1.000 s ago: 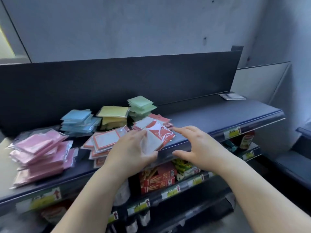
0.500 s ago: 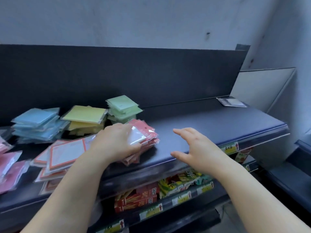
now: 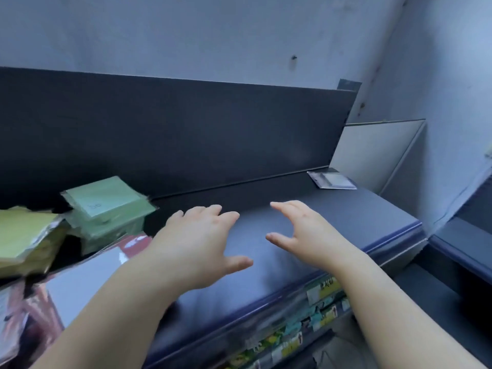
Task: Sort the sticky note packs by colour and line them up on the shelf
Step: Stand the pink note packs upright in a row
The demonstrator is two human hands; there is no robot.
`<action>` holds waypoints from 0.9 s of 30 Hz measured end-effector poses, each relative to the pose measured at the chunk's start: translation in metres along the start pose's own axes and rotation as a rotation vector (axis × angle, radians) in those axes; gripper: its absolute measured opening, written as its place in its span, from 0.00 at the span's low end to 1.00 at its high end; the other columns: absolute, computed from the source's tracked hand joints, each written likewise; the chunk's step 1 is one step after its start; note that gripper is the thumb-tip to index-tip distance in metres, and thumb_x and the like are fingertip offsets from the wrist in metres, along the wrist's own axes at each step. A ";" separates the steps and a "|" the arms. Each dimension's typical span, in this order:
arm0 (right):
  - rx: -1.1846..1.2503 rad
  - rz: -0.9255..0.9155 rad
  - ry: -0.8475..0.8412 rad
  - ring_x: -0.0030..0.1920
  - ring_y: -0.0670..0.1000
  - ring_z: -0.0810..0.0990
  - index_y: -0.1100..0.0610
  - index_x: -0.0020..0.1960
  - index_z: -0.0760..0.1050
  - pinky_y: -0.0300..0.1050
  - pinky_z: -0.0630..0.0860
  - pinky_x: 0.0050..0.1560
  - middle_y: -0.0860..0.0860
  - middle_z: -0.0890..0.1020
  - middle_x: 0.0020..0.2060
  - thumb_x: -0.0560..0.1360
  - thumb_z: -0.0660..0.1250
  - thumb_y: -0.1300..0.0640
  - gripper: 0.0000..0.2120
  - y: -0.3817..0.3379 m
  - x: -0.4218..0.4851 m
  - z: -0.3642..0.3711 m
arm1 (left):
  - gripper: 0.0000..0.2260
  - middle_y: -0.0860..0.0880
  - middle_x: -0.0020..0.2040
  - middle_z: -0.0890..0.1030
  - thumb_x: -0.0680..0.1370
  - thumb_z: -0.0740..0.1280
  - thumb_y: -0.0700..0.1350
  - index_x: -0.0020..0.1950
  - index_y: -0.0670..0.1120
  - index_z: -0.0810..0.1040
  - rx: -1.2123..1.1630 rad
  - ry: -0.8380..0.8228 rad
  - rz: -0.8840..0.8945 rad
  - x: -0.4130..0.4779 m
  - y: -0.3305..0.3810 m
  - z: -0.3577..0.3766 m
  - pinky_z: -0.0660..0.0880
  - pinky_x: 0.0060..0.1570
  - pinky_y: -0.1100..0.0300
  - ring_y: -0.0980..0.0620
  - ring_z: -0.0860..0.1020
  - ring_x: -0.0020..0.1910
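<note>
**Red-edged packs wait at lower left, both hands empty**

I have the left hand (image 3: pixel 197 243) and the right hand (image 3: pixel 306 235) spread wide, holding nothing, above the bare shelf (image 3: pixel 359 217) mid-frame. The green stack (image 3: pixel 106 209) and the yellow stack (image 3: pixel 24 235) sit at left, with the red-edged packs (image 3: pixel 87 272) below them. I'd square the reds between both palms, then slide them beside the green. Half a second ago my left hand pressed on those packs. Now it's off them.

shelf (image 3: pixel 306 235): smooth, matt dark surface, looks like painted metal
green packs (image 3: pixel 106 209): paper pads in glossy clear plastic wrap
yellow packs (image 3: pixel 24 235): paper, shiny wrap
wall (image 3: pixel 213 35): matt, slightly rough
</note>
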State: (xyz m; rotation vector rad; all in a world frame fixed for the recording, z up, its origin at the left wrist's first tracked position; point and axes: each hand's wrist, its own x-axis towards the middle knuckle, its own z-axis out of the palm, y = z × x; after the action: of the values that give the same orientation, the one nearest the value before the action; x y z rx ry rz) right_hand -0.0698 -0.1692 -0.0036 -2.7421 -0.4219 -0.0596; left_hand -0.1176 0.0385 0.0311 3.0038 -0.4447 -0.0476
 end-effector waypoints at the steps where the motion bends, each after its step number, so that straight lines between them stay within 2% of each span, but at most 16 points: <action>1: 0.001 0.002 0.013 0.61 0.45 0.71 0.46 0.75 0.60 0.41 0.66 0.64 0.43 0.64 0.70 0.76 0.65 0.44 0.30 0.010 0.005 -0.004 | 0.34 0.53 0.73 0.63 0.74 0.59 0.69 0.76 0.56 0.56 0.005 -0.009 0.008 0.008 0.006 0.002 0.58 0.73 0.51 0.51 0.60 0.73; 5: 0.013 -0.006 0.051 0.67 0.44 0.67 0.47 0.74 0.61 0.38 0.64 0.64 0.43 0.65 0.70 0.76 0.65 0.45 0.29 0.048 0.026 -0.016 | 0.34 0.52 0.73 0.63 0.74 0.59 0.68 0.76 0.56 0.55 0.031 -0.045 0.003 0.038 0.028 0.007 0.57 0.73 0.52 0.50 0.60 0.73; 12: 0.027 -0.066 -0.016 0.69 0.44 0.65 0.47 0.74 0.60 0.38 0.61 0.65 0.42 0.65 0.70 0.75 0.66 0.45 0.30 0.128 0.074 -0.039 | 0.35 0.52 0.75 0.60 0.75 0.61 0.67 0.77 0.55 0.53 0.060 -0.088 -0.101 0.097 0.073 0.016 0.57 0.73 0.51 0.49 0.58 0.74; 17: -0.015 -0.049 -0.046 0.69 0.47 0.66 0.48 0.74 0.61 0.41 0.63 0.66 0.46 0.67 0.69 0.74 0.68 0.44 0.33 0.198 0.114 -0.064 | 0.36 0.52 0.76 0.57 0.75 0.61 0.66 0.78 0.56 0.50 0.030 -0.142 -0.180 0.146 0.110 0.026 0.62 0.68 0.53 0.49 0.58 0.74; 23: -0.060 -0.068 -0.140 0.71 0.50 0.64 0.50 0.75 0.60 0.44 0.62 0.70 0.48 0.64 0.72 0.71 0.70 0.42 0.36 0.267 0.161 -0.077 | 0.41 0.50 0.80 0.45 0.74 0.62 0.68 0.78 0.56 0.44 0.029 -0.244 -0.298 0.193 0.129 0.053 0.56 0.73 0.45 0.47 0.48 0.78; 27: -0.077 -0.103 -0.256 0.75 0.51 0.57 0.49 0.77 0.56 0.45 0.56 0.74 0.49 0.58 0.76 0.67 0.71 0.36 0.46 0.295 0.188 -0.071 | 0.43 0.49 0.80 0.44 0.72 0.59 0.71 0.78 0.57 0.43 0.005 -0.264 -0.380 0.218 0.135 0.074 0.52 0.73 0.39 0.45 0.44 0.78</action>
State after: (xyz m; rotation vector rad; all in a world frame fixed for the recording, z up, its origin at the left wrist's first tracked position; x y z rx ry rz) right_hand 0.1988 -0.4035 -0.0223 -2.8107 -0.6427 0.2570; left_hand 0.0488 -0.1604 -0.0310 3.0496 0.1133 -0.4757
